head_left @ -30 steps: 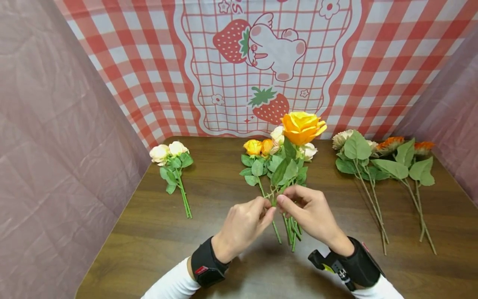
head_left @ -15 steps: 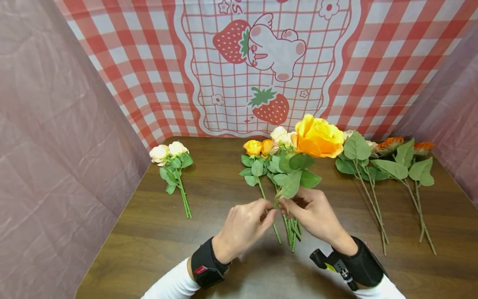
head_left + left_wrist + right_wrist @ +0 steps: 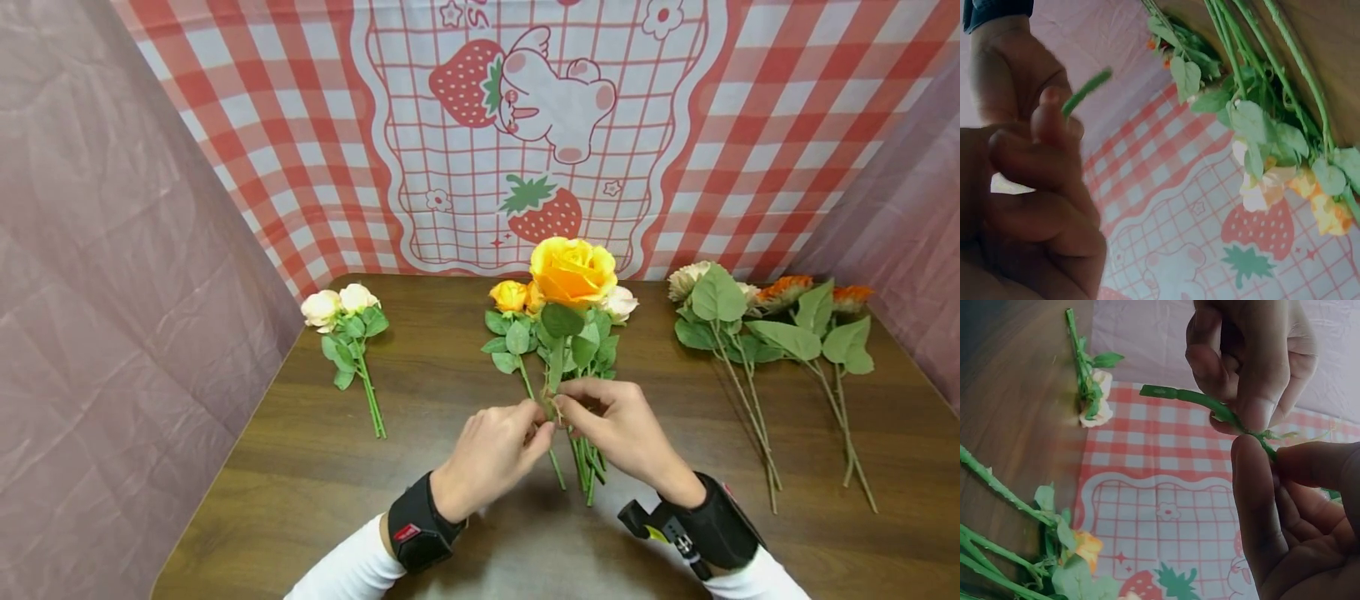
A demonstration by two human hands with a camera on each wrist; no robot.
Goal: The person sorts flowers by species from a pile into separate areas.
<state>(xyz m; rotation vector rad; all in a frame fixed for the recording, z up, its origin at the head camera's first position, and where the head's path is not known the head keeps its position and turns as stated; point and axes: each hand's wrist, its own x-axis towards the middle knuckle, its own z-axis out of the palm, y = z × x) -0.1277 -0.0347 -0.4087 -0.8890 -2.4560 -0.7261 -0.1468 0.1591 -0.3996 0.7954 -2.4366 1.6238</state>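
Over the middle of the table I hold up a large yellow-orange artificial rose. My left hand pinches its green stem between thumb and fingers. Just above, the fingers of my right hand pinch the same stem, where thin tan strands stick out. The right wrist view shows both hands' fingertips nearly meeting there, with the cut end of the stem free. Behind the held rose lie smaller orange roses and pale roses, partly hidden by it.
Two pale roses lie together on the left of the wooden table. On the right are cream flowers and orange flowers with long stems. A red-checked cloth hangs behind; pinkish curtains flank the sides.
The rose's head swung right and turned, then came back left to stand nearly upright in front of the pale roses. Both hands have stayed almost in place on the stem.
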